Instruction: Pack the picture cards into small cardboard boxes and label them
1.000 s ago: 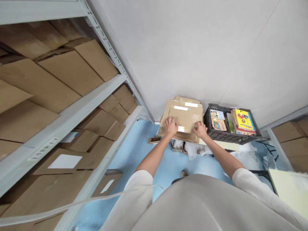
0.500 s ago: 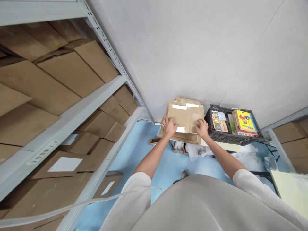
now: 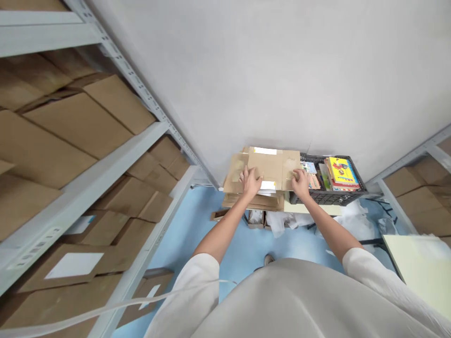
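A flattened cardboard box (image 3: 266, 165), with white label strips along its far and near edges, lies between my hands. My left hand (image 3: 250, 182) is closed on its left part, fingers curled. At the right end, my right hand (image 3: 300, 182) pinches the board's edge. Beneath it sits a stack of flattened cardboard (image 3: 234, 171), partly covered. The right end of the held piece overlaps the black plastic crate (image 3: 343, 198), which contains books, among them a yellow picture book (image 3: 341, 170).
Shelving (image 3: 141, 143) loaded with cardboard boxes (image 3: 81, 124) rises on my left; another shelf with boxes (image 3: 417, 206) stands right. A pale table (image 3: 419, 272) is at lower right. Clear plastic wrapping (image 3: 355, 225) and small open boxes (image 3: 256, 219) lie below the bench (image 3: 324, 209).
Both hands have shifted the top flattened box rightward over the stack, so its right end now covers part of the crate. More of the stack shows at left. The view has moved slightly.
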Demonstrator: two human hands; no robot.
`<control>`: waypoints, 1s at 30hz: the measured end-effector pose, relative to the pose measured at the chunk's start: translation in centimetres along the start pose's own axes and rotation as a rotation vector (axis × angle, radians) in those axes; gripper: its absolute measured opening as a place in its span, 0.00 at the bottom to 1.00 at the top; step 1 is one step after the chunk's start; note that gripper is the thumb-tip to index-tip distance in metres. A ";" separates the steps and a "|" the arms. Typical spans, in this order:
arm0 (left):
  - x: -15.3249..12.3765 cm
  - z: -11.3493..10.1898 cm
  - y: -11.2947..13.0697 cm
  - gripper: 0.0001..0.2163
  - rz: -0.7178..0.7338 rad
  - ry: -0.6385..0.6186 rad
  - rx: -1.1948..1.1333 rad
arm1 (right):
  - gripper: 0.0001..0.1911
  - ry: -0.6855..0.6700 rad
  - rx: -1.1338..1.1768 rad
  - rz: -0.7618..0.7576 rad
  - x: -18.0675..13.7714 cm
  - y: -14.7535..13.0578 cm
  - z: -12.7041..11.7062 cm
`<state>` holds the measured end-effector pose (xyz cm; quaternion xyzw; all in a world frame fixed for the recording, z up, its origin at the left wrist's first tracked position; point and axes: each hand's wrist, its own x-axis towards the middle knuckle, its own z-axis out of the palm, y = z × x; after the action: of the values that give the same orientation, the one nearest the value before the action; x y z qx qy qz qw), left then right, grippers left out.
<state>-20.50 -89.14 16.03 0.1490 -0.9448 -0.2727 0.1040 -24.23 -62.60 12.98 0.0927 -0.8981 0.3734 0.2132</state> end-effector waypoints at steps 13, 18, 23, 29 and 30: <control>-9.0 14.0 21.4 0.24 0.435 -0.293 -0.107 | 0.19 0.262 -0.258 0.452 -11.2 14.5 -22.8; -17.3 20.2 31.1 0.24 0.585 -0.434 -0.093 | 0.19 0.355 -0.347 0.652 -19.3 20.2 -33.2; -26.6 26.0 39.5 0.22 0.728 -0.544 -0.096 | 0.20 0.452 -0.397 0.818 -28.4 24.7 -42.3; -36.0 31.2 46.7 0.22 0.898 -0.711 -0.083 | 0.21 0.554 -0.421 1.031 -38.1 27.6 -49.5; -37.2 32.0 47.6 0.22 0.925 -0.735 -0.069 | 0.21 0.573 -0.424 1.064 -39.5 28.1 -50.2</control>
<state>-5.34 -22.68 11.22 -0.3859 -0.8763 -0.2635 -0.1171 17.61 -6.92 9.05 -0.5133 -0.7832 0.2523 0.2440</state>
